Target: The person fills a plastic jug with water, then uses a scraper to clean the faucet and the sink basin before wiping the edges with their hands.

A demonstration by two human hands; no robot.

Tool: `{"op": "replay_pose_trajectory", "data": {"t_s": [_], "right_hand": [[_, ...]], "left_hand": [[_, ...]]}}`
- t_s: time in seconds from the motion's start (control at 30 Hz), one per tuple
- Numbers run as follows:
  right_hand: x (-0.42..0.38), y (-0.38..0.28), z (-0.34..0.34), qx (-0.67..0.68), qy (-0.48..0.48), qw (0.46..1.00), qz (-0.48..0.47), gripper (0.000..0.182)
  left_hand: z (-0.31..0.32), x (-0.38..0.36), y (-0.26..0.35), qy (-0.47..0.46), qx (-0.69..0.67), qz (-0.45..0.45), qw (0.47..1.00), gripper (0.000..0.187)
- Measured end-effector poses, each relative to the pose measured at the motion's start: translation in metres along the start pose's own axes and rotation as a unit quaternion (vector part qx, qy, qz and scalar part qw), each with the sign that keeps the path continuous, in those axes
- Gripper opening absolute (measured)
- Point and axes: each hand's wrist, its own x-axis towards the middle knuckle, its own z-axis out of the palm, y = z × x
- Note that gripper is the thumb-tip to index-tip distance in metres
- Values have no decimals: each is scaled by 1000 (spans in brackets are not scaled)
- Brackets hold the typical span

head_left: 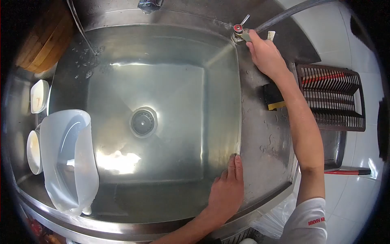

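A large steel sink (170, 97) full of clear water lies before me, its round drain (143, 122) showing on the bottom. At the far right corner my right hand (266, 53) is closed on the handle of a tap (238, 29) with a red top, its fingers partly hiding the handle. My left hand (227, 189) rests on the sink's right rim, two fingers stretched along the edge and holding nothing. A hose (83, 32) hangs into the water at the far left, with bubbles around its end.
A translucent plastic container (67, 162) leans at the left, near white bowls (35, 152). A wooden tub (44, 36) stands at the back left. Right of the counter are a brown slotted rack (331, 97), a grey hose (292, 14) and a red-handled tool (345, 172).
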Motion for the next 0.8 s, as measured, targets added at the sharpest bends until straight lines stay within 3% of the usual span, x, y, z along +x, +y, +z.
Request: {"op": "replay_pose_trajectory", "data": {"t_s": [0.07, 0.17, 0.27, 0.37, 0.47, 0.57, 0.67, 0.8], "right_hand": [[1, -3, -5, -45, -22, 999, 7, 20], [7, 5, -2, -8, -34, 999, 1, 21], [0, -6, 4, -2, 8, 1000, -10, 22], [-3, -20, 19, -45, 36, 996, 66, 23], [-2, -18, 20, 19, 55, 997, 52, 24], [-2, -14, 14, 57, 49, 997, 28, 24], [-5, -31, 10, 15, 2, 994, 105, 24], [-5, -35, 19, -6, 2, 993, 122, 24]], "left_hand": [[-2, 0, 2, 7, 30, -1, 1000, 63], [-1, -1, 1, 17, 15, 5, 1000, 62], [-3, -2, 1, -18, -20, -7, 1000, 75], [-6, -1, 2, -48, -31, -19, 998, 76], [4, -4, -2, -7, -24, 7, 1000, 77], [0, -5, 1, -30, -2, -1, 1000, 79], [-1, -5, 1, -49, 14, -2, 999, 80], [3, -6, 0, -20, 9, 5, 1000, 80]]}}
